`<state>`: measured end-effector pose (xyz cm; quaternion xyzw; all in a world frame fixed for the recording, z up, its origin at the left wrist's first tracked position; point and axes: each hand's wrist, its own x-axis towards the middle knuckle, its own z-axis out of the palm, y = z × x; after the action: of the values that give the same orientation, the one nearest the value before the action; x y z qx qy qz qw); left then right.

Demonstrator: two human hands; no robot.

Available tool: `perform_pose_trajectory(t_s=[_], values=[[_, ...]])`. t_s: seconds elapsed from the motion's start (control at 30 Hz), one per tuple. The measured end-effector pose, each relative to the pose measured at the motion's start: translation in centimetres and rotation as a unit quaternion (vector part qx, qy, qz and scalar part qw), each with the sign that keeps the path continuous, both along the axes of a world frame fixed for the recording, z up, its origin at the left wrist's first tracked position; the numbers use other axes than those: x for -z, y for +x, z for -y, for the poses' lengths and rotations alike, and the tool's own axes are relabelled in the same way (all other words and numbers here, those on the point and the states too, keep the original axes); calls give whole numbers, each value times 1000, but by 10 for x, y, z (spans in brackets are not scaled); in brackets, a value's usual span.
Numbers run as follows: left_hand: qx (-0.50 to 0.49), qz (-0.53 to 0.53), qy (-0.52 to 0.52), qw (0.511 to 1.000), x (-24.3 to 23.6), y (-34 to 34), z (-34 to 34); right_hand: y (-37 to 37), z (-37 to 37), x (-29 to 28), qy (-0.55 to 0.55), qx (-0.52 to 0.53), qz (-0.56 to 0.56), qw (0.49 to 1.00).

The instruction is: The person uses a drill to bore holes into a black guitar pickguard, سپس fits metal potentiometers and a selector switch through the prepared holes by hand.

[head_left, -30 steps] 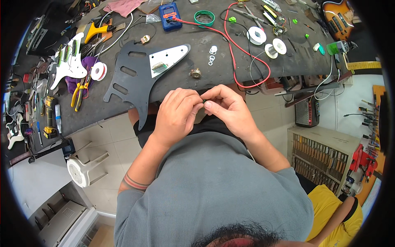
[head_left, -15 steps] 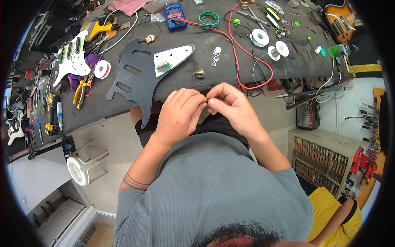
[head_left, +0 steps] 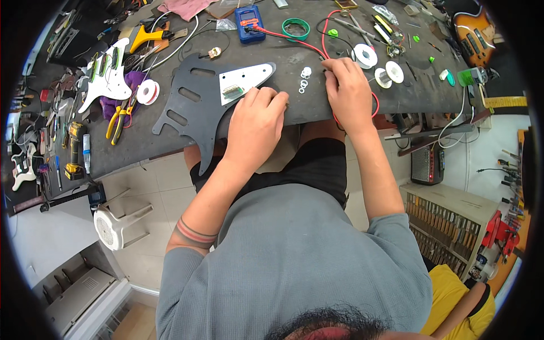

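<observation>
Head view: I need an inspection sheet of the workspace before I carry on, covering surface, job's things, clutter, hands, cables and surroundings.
Surface: dark bench, scuffed in places.
Job's things: dark pickguard overhangs the front edge, bearing a white plate; pale rings lie to its right.
Clutter: pliers, green roll, blue meter, wire spools.
Hands: left hand by the pickguard's right edge; right hand right of the rings; grasp unclear for both.
Cables: red lead loops from the meter across the bench, partly hidden by the right hand.
Surroundings: white stool at left, tool cabinet at right, someone in yellow at lower right.
</observation>
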<state>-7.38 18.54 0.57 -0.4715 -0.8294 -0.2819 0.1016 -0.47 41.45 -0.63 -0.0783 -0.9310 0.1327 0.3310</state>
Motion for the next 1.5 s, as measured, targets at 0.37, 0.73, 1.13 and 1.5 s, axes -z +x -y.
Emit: perform_pose_trajectory(t_s=[0.37, 0.73, 1.13, 1.5], values=[[64, 584, 288, 756, -35, -24, 27, 20, 81, -47, -381, -244, 26, 891], [86, 284, 95, 950, -63, -74, 35, -17, 91, -33, -463, -219, 13, 859], [73, 421, -20, 904, -30, -151, 39, -28, 84, 8, -261, -89, -19, 961], [135, 600, 109, 781, -21, -163, 54, -39, 86, 1, -209, -82, -23, 974]])
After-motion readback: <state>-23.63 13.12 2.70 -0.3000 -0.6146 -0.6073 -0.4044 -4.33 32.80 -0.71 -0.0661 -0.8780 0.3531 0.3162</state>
